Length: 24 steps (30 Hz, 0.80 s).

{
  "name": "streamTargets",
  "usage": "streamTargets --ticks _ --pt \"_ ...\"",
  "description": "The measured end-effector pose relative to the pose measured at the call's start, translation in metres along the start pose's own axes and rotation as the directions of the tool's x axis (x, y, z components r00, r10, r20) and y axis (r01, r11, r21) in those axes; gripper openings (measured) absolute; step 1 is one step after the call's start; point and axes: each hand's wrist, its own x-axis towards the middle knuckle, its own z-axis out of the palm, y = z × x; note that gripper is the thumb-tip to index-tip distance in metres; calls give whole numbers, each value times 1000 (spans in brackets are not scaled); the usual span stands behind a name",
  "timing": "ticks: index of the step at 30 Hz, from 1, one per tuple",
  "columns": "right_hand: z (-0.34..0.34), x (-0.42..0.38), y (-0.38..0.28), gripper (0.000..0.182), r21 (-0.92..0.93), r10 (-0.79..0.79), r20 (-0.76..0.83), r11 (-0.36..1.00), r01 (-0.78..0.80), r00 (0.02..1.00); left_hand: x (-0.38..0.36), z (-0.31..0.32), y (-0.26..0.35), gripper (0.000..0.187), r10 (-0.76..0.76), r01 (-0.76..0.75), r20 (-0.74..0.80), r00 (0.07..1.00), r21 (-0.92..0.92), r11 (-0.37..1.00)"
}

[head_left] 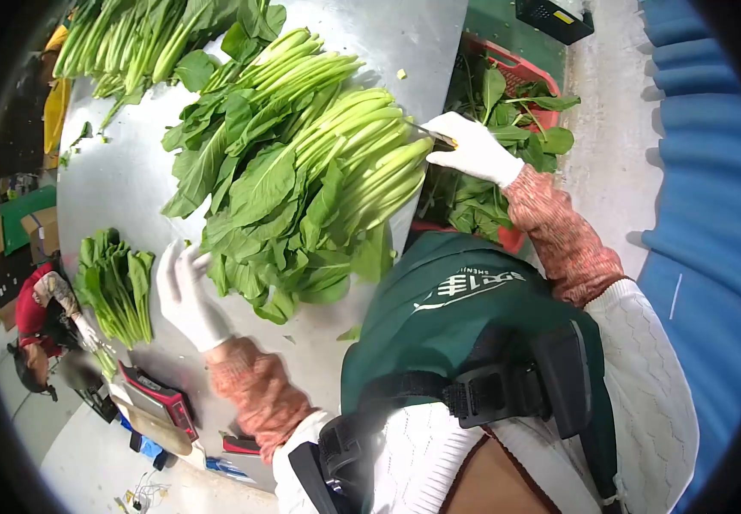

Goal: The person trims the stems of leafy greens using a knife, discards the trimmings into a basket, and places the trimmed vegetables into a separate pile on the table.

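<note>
A large pile of leafy green vegetables [255, 184] lies on the metal table [336, 17], pale stems toward the right and leaves toward the left. My right hand [473, 150], in a white glove, is closed around a small knife [428, 133] at the stem ends. The knife's thin blade points left over the stems. At the leafy side is my left hand [186, 295], also white-gloved, its fingers apart and nothing held in it. Its fingertips are right at the leaf edges. A smaller bunch of greens [113, 287] lies to its left.
A red crate [520, 64] of loose leaves stands beside the table's right edge. More greens [135, 38] lie at the table's far left. Red-trimmed scales [161, 398] sit at lower left, near another person [36, 300] handling stems. A blue covering [705, 214] hangs at right.
</note>
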Motion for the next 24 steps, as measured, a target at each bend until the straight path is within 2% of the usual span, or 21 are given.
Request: streamTargets --ticks 2,3,4,5,6,7,8,10,13,14,16,17,18,20,21,23,24 --pt "3 7 3 34 188 121 131 971 -145 984 -34 62 30 28 82 -62 165 983 -122 991" --pt "6 7 -1 26 301 64 90 950 -88 994 -48 84 50 30 214 -238 324 922 36 971" --pt "2 5 -15 25 316 59 86 945 -84 995 -55 111 43 35 383 -441 439 813 36 897" --pt "-11 3 -40 24 332 54 81 940 -78 995 -58 133 50 50 596 -760 513 617 192 621" --pt "-23 0 -64 23 347 49 75 935 -72 996 -61 150 63 64 592 -792 553 586 236 563" --pt "-33 -5 -85 23 300 -53 31 953 41 998 -64 163 61 66 566 -792 575 591 281 542" --pt "-39 -13 -101 23 328 -116 -12 938 113 993 -68 172 68 56 469 -712 610 638 237 661" --pt "-51 -24 -107 24 424 -120 -73 895 140 990 -74 166 91 48 474 -642 567 674 132 756" --pt "-65 -46 -120 26 592 -88 -239 776 217 967 -85 158 131 42 551 -701 499 668 175 691" --pt "-61 -41 -112 30 362 -227 -412 848 387 882 -85 156 138 41 549 -697 497 672 176 695" --pt "-64 -55 -102 36 63 -185 -367 973 222 912 -85 159 142 48 459 -646 554 695 199 737" --pt "-65 -63 -106 40 1 -141 -328 989 150 934 -87 164 140 48 425 -620 584 691 177 764" --pt "-59 -65 -102 39 -32 -207 -394 977 211 895 -89 169 140 49 388 -591 621 681 153 792" --pt "-62 -74 -104 37 -53 -119 -323 993 108 939 -99 177 143 49 320 -483 672 668 64 873" --pt "-60 -74 -97 34 -90 -152 -342 988 129 927 -102 181 143 49 302 -422 691 657 5 907" --pt "-59 -75 -79 31 -59 -47 -404 998 25 913 -104 190 139 44 282 -242 740 610 -165 956" --pt "-56 -72 -65 30 -42 0 -431 999 -21 902 -108 193 142 43 290 -210 757 585 -204 956"
